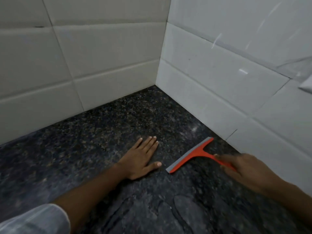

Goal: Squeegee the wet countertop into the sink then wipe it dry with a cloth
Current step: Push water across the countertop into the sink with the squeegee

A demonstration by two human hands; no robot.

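Note:
A dark speckled granite countertop [104,125] fills the lower part of the view, with water pooled in patches near the front [182,210]. My right hand [243,169] grips the handle of an orange squeegee [194,154], whose grey rubber blade rests on the counter close to the right wall. My left hand [141,157] lies flat on the counter just left of the blade, palm down and fingers spread, holding nothing. No sink or cloth is in view.
White tiled walls [104,61] meet in a corner at the back of the counter, the right wall [219,78] running close beside the squeegee. A pale fixture [303,81] juts from the right wall at the frame's edge.

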